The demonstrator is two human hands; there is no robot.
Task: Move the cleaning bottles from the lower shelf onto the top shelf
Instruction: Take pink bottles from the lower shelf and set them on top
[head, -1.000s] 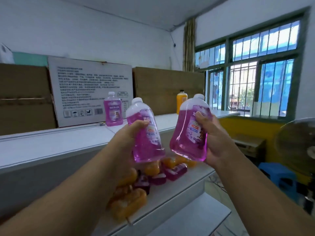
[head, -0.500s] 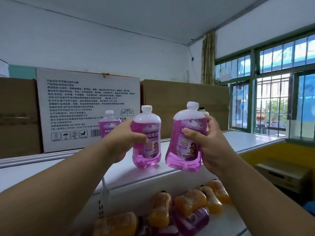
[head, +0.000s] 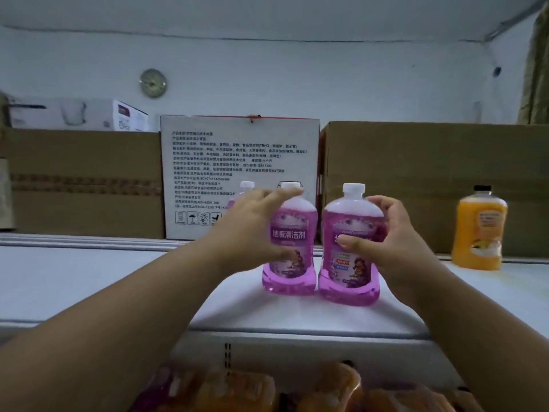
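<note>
Both bare forearms are reaching forward and converging. The left hand (head: 252, 230) is wrapping its fingers (head: 279, 194) and thumb around a purple bottle (head: 292, 248); the right hand (head: 383, 245) is gripping a second purple bottle (head: 346, 263), thumb (head: 353, 242) lying across the label.

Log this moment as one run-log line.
stage: placing | left hand: holds left purple bottle | right hand: holds right purple bottle | both upright on top shelf | more bottles remain below
</note>
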